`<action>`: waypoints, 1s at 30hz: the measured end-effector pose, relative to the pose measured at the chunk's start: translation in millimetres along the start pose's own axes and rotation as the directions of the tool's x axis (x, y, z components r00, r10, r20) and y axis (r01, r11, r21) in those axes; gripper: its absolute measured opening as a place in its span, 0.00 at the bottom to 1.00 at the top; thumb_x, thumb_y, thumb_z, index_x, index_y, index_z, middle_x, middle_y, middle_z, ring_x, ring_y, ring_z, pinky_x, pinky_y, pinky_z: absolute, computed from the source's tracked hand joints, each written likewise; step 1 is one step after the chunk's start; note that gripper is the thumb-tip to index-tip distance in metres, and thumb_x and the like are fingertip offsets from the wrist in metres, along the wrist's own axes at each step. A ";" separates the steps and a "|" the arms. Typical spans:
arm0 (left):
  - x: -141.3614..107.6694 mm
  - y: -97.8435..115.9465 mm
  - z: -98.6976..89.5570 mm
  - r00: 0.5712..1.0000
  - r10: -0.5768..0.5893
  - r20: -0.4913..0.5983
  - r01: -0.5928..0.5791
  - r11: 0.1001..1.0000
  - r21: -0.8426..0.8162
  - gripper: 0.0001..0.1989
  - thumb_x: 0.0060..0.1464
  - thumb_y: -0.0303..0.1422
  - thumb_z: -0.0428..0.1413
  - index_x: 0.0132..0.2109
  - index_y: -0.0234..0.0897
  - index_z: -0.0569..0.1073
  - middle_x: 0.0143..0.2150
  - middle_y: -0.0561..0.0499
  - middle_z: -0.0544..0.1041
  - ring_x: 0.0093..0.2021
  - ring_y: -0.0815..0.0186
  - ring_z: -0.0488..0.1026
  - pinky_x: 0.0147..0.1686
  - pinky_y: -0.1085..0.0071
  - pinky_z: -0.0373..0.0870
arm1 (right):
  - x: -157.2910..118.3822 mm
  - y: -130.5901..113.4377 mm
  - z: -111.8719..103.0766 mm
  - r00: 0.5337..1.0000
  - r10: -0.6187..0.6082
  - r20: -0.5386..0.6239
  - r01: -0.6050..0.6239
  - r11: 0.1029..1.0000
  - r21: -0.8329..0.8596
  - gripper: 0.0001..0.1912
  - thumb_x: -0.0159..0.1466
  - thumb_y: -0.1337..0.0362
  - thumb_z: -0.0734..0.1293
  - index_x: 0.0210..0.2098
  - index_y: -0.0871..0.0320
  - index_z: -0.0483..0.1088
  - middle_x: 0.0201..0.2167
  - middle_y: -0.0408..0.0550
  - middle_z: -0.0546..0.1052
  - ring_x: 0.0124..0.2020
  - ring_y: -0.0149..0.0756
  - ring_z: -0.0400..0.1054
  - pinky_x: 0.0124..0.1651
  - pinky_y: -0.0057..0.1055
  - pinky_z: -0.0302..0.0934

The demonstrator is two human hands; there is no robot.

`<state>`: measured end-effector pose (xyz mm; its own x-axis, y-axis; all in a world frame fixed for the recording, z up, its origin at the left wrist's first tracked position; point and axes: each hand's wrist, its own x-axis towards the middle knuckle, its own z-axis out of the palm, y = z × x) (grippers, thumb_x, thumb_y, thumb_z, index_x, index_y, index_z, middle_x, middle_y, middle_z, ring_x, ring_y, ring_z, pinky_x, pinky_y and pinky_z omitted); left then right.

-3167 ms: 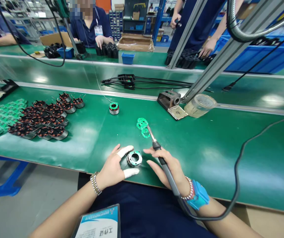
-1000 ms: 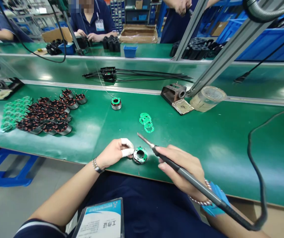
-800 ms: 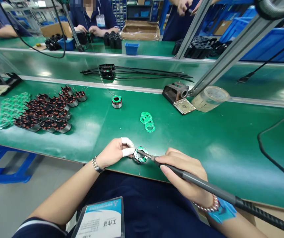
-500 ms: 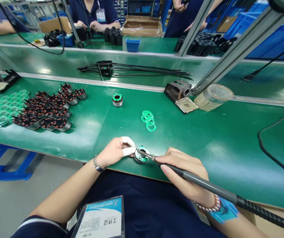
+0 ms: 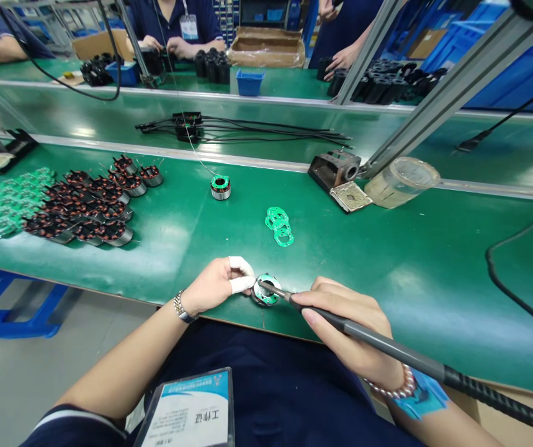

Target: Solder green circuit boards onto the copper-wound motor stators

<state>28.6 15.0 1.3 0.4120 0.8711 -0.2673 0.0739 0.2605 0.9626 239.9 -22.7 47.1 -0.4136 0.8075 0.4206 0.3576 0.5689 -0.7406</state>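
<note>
At the table's front edge a motor stator lies with a green ring-shaped circuit board on top. My left hand, with white covers on thumb and forefinger, is closed in a pinch on the stator's left rim. What exactly lies between the fingertips is partly hidden. In my right hand is a soldering iron, gripped like a pen, its tip touching the board's upper left near the left fingertips. Several loose green ring boards lie overlapping beyond the stator. Another stator with a board stands farther back, a thin solder wire above it.
Several bare stators and a pile of green boards occupy the left. At the back right are a soldering iron stand and a cloudy plastic tub. Black cables lie past the metal rail. Co-workers sit and stand opposite.
The black cables beyond the rail have shifted slightly left. A co-worker's hand at the back right has come down to the black parts. My hands and the iron look almost still.
</note>
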 end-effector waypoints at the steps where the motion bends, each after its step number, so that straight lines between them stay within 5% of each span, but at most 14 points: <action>1: 0.1 0.0 0.0 1.000 0.000 -0.001 0.000 1.000 0.003 0.07 0.44 0.32 0.59 0.27 0.33 0.68 0.22 0.54 0.73 0.24 0.71 0.70 0.27 0.74 0.66 | 0.0 0.1 0.0 1.000 -0.001 0.003 0.001 1.000 -0.003 0.09 0.58 0.72 0.62 0.35 0.60 0.72 0.21 0.47 0.72 0.22 0.32 0.63 0.24 0.30 0.60; 14: 0.8 -1.8 -0.2 1.000 0.004 0.006 -0.004 1.000 -0.011 0.09 0.43 0.33 0.59 0.27 0.33 0.68 0.21 0.54 0.72 0.24 0.71 0.69 0.27 0.74 0.67 | 1.2 5.6 -1.3 0.998 -0.041 -0.052 0.039 0.998 -0.039 0.09 0.61 0.69 0.61 0.40 0.56 0.69 0.24 0.46 0.73 0.24 0.32 0.66 0.26 0.30 0.64; 21: -5.6 -3.3 -2.8 0.994 0.100 -0.036 -0.094 0.987 0.129 0.07 0.48 0.33 0.56 0.32 0.33 0.70 0.27 0.51 0.73 0.27 0.69 0.71 0.31 0.72 0.69 | 14.1 33.1 17.1 0.978 -0.091 0.190 0.102 0.994 -0.050 0.14 0.58 0.68 0.65 0.44 0.58 0.65 0.41 0.53 0.73 0.47 0.39 0.66 0.48 0.35 0.64; 23: -14.6 -3.6 -4.4 0.972 0.229 -0.058 -0.201 0.929 0.312 0.07 0.51 0.32 0.54 0.37 0.34 0.72 0.31 0.49 0.74 0.31 0.68 0.71 0.34 0.71 0.69 | 15.6 36.3 19.3 0.973 -0.076 0.219 0.089 0.995 -0.051 0.15 0.58 0.68 0.66 0.45 0.58 0.64 0.42 0.52 0.73 0.48 0.39 0.65 0.49 0.35 0.63; 26: -28.8 -5.7 -2.9 0.902 0.413 0.128 -0.409 0.723 0.557 0.07 0.53 0.32 0.53 0.38 0.38 0.74 0.34 0.48 0.74 0.34 0.67 0.71 0.36 0.72 0.67 | 15.1 36.8 19.5 0.974 -0.064 0.219 0.081 0.994 -0.070 0.15 0.59 0.66 0.65 0.45 0.58 0.64 0.42 0.53 0.72 0.47 0.39 0.65 0.48 0.35 0.64; 30: -35.2 -10.0 6.2 0.855 0.443 0.268 -0.509 0.620 0.598 0.07 0.53 0.33 0.53 0.36 0.39 0.75 0.32 0.49 0.74 0.31 0.68 0.70 0.33 0.74 0.66 | 12.9 34.2 19.0 0.978 -0.054 0.204 0.075 0.992 -0.098 0.15 0.60 0.66 0.64 0.46 0.58 0.63 0.42 0.53 0.71 0.46 0.38 0.66 0.46 0.34 0.65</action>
<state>19.0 -20.9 1.4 0.6287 0.7489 0.2095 0.3791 -0.5303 0.7583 230.8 4.2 17.3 -0.5940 0.7272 0.3441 0.4061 0.6402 -0.6520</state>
